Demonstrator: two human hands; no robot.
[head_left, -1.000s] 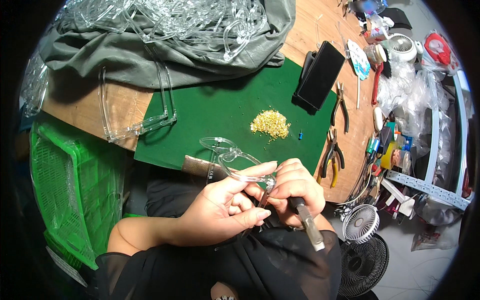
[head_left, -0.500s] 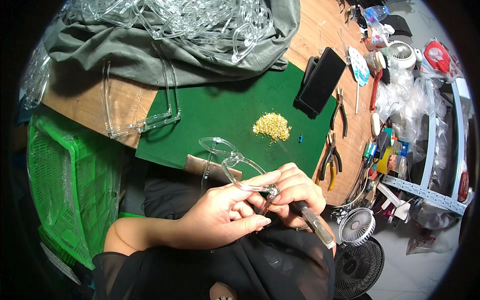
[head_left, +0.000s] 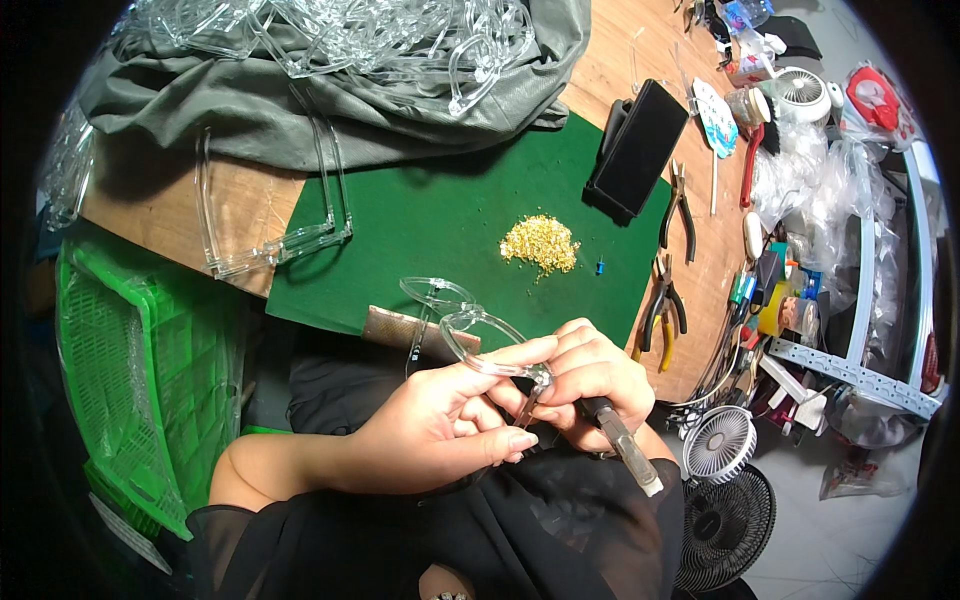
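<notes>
My left hand (head_left: 445, 415) grips a clear plastic eyeglasses frame (head_left: 482, 318), whose front points up and away from me over the near edge of the green mat (head_left: 375, 255). My right hand (head_left: 595, 385) pinches the frame's hinge end and also holds a tool (head_left: 630, 450) with a dark handle and a pale tip pointing down to the right; its working end is hidden by my fingers. Beyond them lie a pile of small gold pieces (head_left: 540, 243), a small blue item (head_left: 600, 266) and a patterned pad (head_left: 395, 325) at the mat's edge.
A grey cloth (head_left: 160, 125) bears many clear frames (head_left: 380, 35). Another frame (head_left: 270, 250) lies left. A black phone (head_left: 640, 145) and two pliers (head_left: 678, 210) (head_left: 660, 320) are right. A green crate (head_left: 140, 380), cluttered shelf (head_left: 865, 300), white fan (head_left: 718, 445) and black fan (head_left: 720, 530) surround me.
Both hands keep their grip. The glasses frame has dropped and tilted slightly toward me since a second ago; the whole view has shifted a little.
</notes>
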